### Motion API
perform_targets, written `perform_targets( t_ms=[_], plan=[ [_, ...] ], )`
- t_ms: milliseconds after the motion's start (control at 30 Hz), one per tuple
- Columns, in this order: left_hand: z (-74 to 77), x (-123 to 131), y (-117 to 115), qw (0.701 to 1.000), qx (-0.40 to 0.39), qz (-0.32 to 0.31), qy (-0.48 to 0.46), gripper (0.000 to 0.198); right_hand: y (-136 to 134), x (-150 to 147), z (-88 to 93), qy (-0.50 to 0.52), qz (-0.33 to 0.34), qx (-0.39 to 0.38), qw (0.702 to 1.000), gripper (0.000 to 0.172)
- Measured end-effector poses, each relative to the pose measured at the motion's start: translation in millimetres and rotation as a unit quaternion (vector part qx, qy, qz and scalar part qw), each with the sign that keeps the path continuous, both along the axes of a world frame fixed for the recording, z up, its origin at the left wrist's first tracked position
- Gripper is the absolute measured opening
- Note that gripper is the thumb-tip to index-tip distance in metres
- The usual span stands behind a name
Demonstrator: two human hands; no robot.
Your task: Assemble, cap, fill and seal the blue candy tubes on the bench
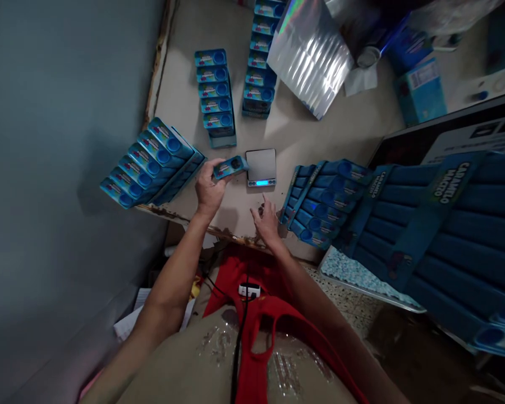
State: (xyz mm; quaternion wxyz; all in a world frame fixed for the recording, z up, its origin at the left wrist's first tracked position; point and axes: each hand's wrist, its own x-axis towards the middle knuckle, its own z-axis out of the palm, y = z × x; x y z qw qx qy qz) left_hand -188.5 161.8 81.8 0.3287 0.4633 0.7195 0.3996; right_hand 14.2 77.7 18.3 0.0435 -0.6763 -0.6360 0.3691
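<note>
My left hand [210, 189] is closed around the near end of a small blue printed box [229, 167] with a dark round opening on its face. The box is tilted above the table, its far end beside a small digital scale [261, 166] with a silver plate and a lit blue display. Just below the scale, my right hand [266, 220] is over the table's front edge with its index finger stretched out and its fingers apart. Small dark spots show between its fingers; I cannot make out what they are.
Blue boxes stand in rows at the left [141, 163], the back [215, 90] and farther back [260, 62]. More blue boxes [326, 202] are banded at the right, near a large stack [441, 213] and a tray of pale blue pieces [362, 280]. A shiny silver bag [311, 56] lies behind.
</note>
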Motion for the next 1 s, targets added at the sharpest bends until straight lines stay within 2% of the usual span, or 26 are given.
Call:
perform_targets(
  t_ms=[167, 300, 500, 700, 1000],
  plan=[
    [-5.1, 23.1, 37.9, 0.993, 0.049, -0.096, 0.041, 0.031, -21.6, 6.5, -0.9, 0.060, -0.016, 0.005, 0.998, 0.059],
    [-13.6, 35.3, 44.4, 0.985, 0.066, -0.139, 0.083, 0.036, -38.9, 13.5, 3.1, 0.102, -0.013, 0.014, 0.995, 0.061],
    [-18.6, 43.4, 38.3, 0.989, 0.057, -0.110, 0.081, 0.036, -42.2, 24.1, 6.3, 0.113, -0.053, -0.007, 0.992, 0.064],
    [-12.3, 46.9, 36.5, 0.992, 0.056, -0.085, 0.075, 0.036, -45.7, 31.5, 0.0, 0.126, -0.087, 0.001, 0.988, 0.066],
    [-4.4, 48.3, 33.0, 0.993, 0.062, -0.074, 0.073, 0.039, -51.0, 36.7, -0.8, 0.135, -0.062, 0.012, 0.989, 0.061]
  ],
)
